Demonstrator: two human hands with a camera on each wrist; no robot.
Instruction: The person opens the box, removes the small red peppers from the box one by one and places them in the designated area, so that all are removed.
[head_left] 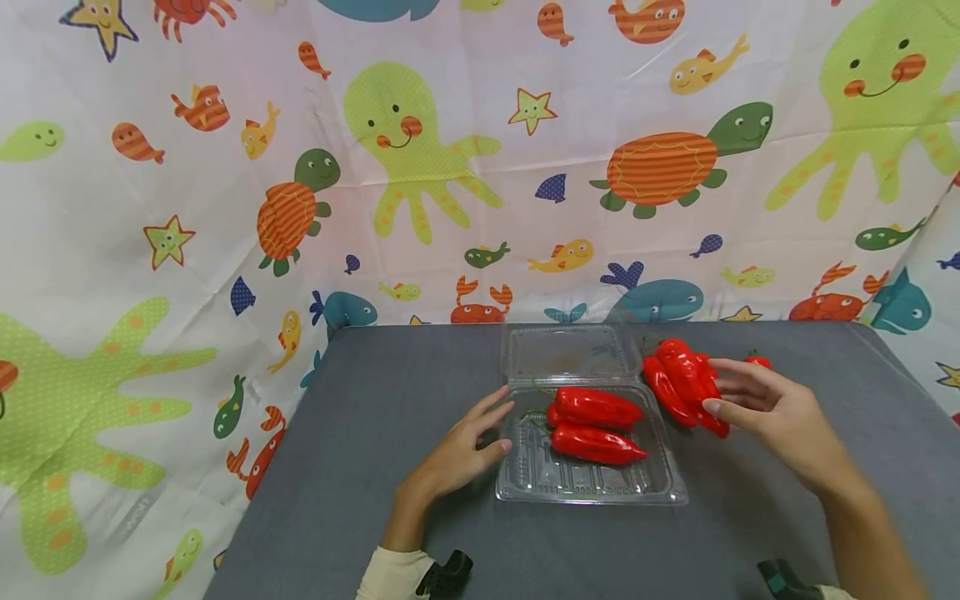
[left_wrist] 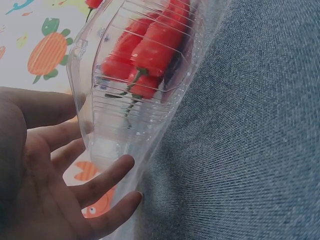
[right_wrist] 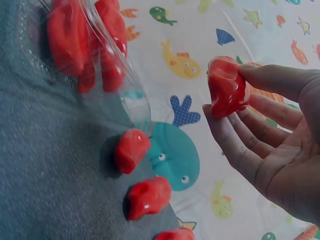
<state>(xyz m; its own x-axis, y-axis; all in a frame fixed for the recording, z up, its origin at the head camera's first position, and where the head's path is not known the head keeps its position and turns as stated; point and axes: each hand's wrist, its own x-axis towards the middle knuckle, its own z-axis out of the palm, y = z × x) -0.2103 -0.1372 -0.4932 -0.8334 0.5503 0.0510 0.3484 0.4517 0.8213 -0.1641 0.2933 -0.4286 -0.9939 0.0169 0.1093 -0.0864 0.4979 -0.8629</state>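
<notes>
A clear plastic clamshell box (head_left: 592, 492) lies with its lid (head_left: 572, 350) folded back. Red peppers (head_left: 597, 445) with green stems lie inside it. My left hand (head_left: 457, 458) is at the box's left side, fingers spread and fairly straight; in the left wrist view the fingers (left_wrist: 107, 180) are beside the clear wall, and contact is hard to tell. To the right of the box, my right hand (head_left: 780, 417) pinches a red pepper (right_wrist: 227, 87) between thumb and fingertips, held above the table. In the head view it overlaps other peppers (head_left: 667, 392) behind it.
Several loose red peppers (right_wrist: 132, 150) lie on the grey table (head_left: 390, 400) right of the box, one (head_left: 757, 360) partly behind my right hand. A curtain (head_left: 450, 250) printed with sea animals hangs along the table's back and left edges.
</notes>
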